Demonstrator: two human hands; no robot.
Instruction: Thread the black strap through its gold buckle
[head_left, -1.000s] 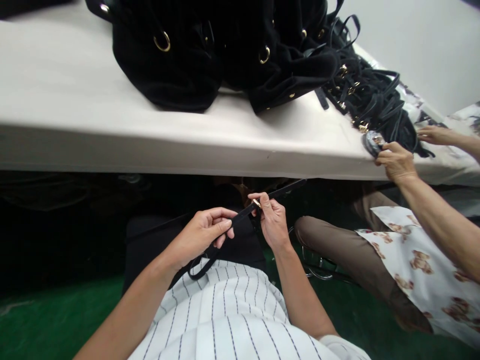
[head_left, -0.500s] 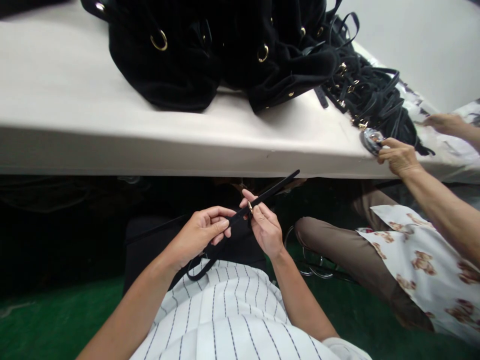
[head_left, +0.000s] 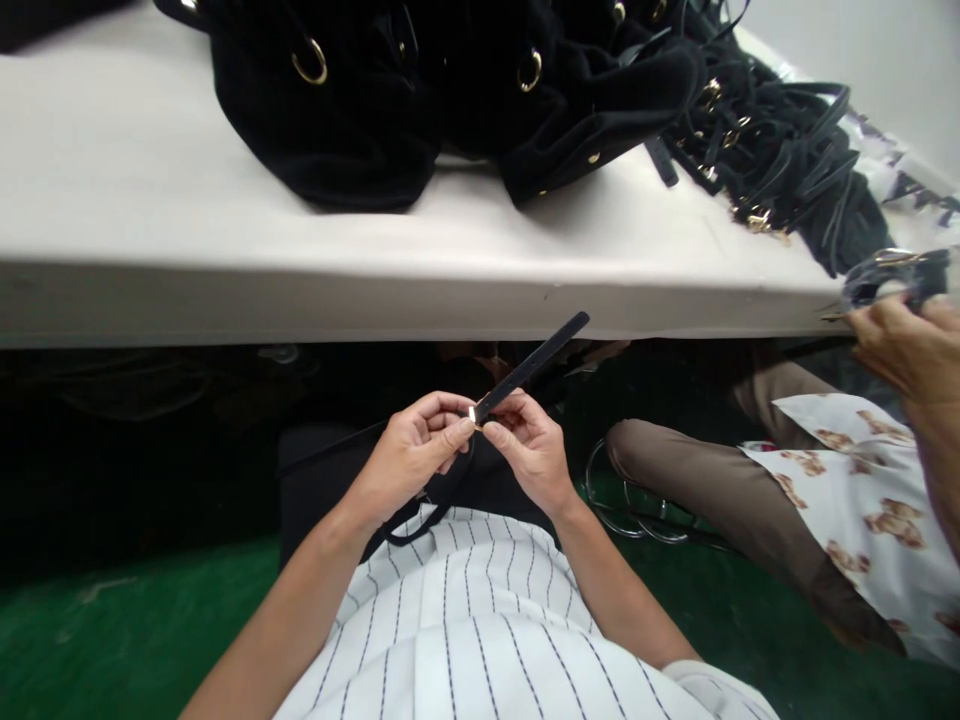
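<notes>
Far left, the green floor (head_left: 112,620) shows below the white table (head_left: 187,290), whose front edge runs across the whole view. On the table, left of centre, lies a black velvet bag (head_left: 337,120) with a gold ring (head_left: 309,65) near its top; a second black bag (head_left: 577,110) lies against it to the right.

Below the table edge, above my striped shirt (head_left: 480,630), my left hand (head_left: 409,460) is closed in a pinch, thumb and forefinger meeting on the black strap (head_left: 532,365) at its small gold fitting (head_left: 472,413). The strap's slack end drops from this hand in a loop over my lap (its lowest part is lost against dark cloth). My right hand (head_left: 529,455) is likewise closed on the strap, fingertips gripping it just beside the fitting, so that the two hands nearly touch. From the pinch, the free end of the strap rises stiffly up and to the right, its tip reaching the underside of the table edge.

Further right, a tangled pile of black straps (head_left: 787,150) with gold hardware lies on the table beyond the second bag. At the far right, a co-worker's hand (head_left: 904,350) rests at the table edge, touching a dark object I cannot make out; their brown trouser leg (head_left: 697,490) and bear-print garment (head_left: 862,500) fill the lower right corner.
</notes>
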